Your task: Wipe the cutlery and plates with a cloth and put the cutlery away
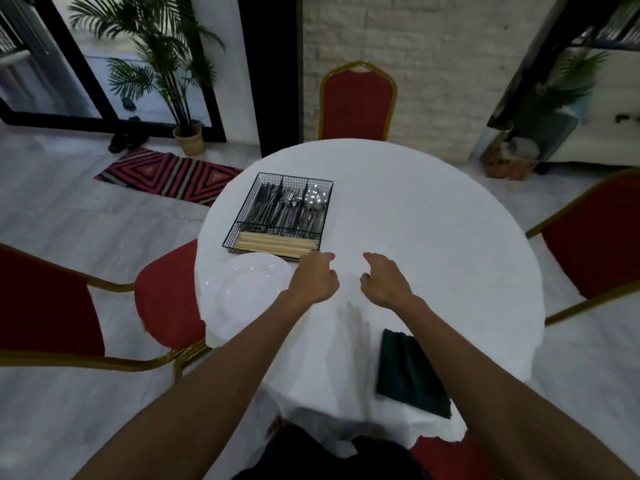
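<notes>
head view: our left hand (313, 277) and right hand (384, 278) hover empty, fingers loosely curled; reaching for the cutlery basket (277, 213) we might knock the plates (242, 289) off the tabletop's (433, 237) left edge.

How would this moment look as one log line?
hands: left, right empty, over table | cloth: untouched | cutlery: in basket

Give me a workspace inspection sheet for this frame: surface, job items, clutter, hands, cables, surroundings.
Surface: round table under a white tablecloth.
Job's things: wire cutlery basket holds knives, forks, spoons and chopsticks in separate compartments; white plates at left edge; dark cloth, folded, near edge.
Clutter: nothing seen.
Grippers: left hand and right hand both empty, over the table.
Cables: nothing seen.
Surroundings: red chairs, potted palm, striped rug.
</notes>
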`<state>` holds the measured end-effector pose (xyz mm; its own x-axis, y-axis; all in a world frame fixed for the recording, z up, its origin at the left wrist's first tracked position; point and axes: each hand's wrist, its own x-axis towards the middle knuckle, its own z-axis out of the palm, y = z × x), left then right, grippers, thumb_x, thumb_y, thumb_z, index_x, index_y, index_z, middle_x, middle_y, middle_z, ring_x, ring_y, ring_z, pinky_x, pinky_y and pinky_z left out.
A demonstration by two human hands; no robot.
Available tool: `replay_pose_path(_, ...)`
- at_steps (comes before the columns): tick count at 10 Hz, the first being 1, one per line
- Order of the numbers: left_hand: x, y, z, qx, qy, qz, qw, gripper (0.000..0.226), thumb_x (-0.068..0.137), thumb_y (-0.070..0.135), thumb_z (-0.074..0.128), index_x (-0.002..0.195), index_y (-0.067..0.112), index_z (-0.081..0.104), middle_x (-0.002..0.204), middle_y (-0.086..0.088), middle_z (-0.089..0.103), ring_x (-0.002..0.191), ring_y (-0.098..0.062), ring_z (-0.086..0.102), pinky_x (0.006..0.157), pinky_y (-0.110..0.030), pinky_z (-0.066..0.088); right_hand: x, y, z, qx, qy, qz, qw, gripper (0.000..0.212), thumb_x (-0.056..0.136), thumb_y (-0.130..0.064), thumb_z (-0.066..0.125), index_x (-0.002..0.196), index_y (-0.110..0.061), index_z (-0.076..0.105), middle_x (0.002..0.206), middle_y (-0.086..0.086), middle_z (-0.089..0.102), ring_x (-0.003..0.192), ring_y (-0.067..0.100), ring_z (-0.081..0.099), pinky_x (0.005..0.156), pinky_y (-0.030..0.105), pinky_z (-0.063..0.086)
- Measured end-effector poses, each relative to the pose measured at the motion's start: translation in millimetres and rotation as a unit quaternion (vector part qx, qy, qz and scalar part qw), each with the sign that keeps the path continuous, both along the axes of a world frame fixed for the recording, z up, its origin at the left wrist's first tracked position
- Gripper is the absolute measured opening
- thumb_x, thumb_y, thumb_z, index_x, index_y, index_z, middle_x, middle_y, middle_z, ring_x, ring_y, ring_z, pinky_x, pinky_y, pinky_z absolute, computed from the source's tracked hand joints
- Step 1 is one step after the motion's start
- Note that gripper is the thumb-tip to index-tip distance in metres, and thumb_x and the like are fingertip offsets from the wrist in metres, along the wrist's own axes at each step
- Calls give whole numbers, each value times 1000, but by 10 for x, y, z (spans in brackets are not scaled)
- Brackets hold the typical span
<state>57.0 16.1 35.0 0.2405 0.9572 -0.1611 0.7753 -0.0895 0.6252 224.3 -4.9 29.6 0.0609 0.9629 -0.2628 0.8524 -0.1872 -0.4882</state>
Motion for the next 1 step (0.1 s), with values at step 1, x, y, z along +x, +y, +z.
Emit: replay_pose_path(1,410,160,374,27,12,-40,999,48,96,18,52,143,5,50,143,-17,54,137,-35,45,112,-43,38,349,37,371,47,-44,-9,998,51,101,-18,48,150,-5,40,155,11,42,143,32,38,113,46,39)
